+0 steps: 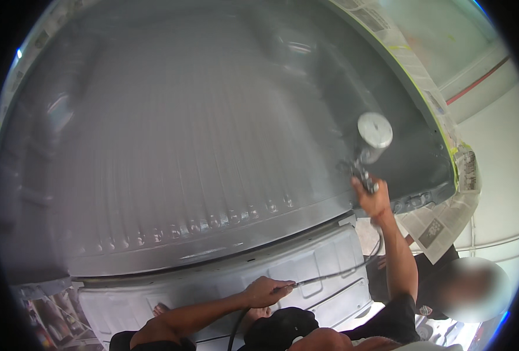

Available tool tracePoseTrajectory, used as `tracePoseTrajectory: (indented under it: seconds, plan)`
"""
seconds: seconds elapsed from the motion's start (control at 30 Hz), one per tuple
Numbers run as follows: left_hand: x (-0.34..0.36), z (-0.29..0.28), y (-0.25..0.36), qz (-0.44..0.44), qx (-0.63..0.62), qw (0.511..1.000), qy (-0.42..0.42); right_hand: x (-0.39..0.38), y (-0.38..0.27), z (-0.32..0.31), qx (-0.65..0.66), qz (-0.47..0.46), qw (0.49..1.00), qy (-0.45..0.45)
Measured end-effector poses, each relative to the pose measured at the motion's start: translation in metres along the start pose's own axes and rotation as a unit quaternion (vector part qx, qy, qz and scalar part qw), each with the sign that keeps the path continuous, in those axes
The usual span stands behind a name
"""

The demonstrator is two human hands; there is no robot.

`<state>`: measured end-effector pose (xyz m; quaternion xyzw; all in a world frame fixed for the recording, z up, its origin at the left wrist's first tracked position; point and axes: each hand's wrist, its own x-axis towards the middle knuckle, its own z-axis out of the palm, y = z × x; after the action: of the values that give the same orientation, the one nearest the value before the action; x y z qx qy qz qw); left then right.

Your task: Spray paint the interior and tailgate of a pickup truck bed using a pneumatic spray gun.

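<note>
My right hand (374,202) is closed around the handle of a spray gun (363,172), held over the right side of the truck bed (183,117). A round, light-coloured paint cup (375,131) sits on the gun. From the gun's grip a thin air hose (337,272) droops and runs back to my left hand (267,292), whose fingers wrap round it above the lowered tailgate (306,255). The bed's ribbed floor looks wet and glossy grey. Past my left hand, the dark hose continues down toward the lower edge.
Newspaper masking (438,228) with yellow-green tape lines the bed's right rim and hangs at its corner. At the lower right, close to my right arm, is another person (441,275) in dark clothing. Bare feet (161,309) show on the pale tailgate. Shelves with items (55,316) stand lower left.
</note>
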<state>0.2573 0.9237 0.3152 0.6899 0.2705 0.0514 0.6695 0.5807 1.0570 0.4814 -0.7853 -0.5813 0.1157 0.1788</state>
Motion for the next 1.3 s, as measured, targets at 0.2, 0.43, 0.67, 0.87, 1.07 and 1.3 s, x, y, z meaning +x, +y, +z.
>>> tracePoseTrajectory:
  seconds: [0.2,0.43,0.67,0.87,1.07,1.3]
  plan:
    - [-0.015,-0.015,0.013,-0.015,-0.055,0.989,0.133,0.118,-0.046,0.047,0.037,-0.022,0.996,0.076]
    - [-0.027,-0.028,0.028,-0.072,-0.069,0.982,0.162,0.154,-0.066,0.067,0.086,0.0,0.988,0.128]
    - [-0.02,-0.017,0.018,-0.039,-0.041,0.994,0.091,0.052,-0.026,0.038,0.071,0.022,0.993,0.094]
    - [-0.008,-0.002,0.017,-0.003,-0.01,0.999,-0.05,-0.088,0.016,0.002,0.094,0.058,0.992,0.063]
    - [0.003,0.009,0.018,0.047,0.019,0.992,-0.12,-0.18,0.024,-0.046,0.03,0.147,0.989,-0.008]
    - [0.006,0.012,0.013,0.068,0.0,0.994,-0.082,-0.135,0.035,-0.031,0.108,0.151,0.983,0.018]
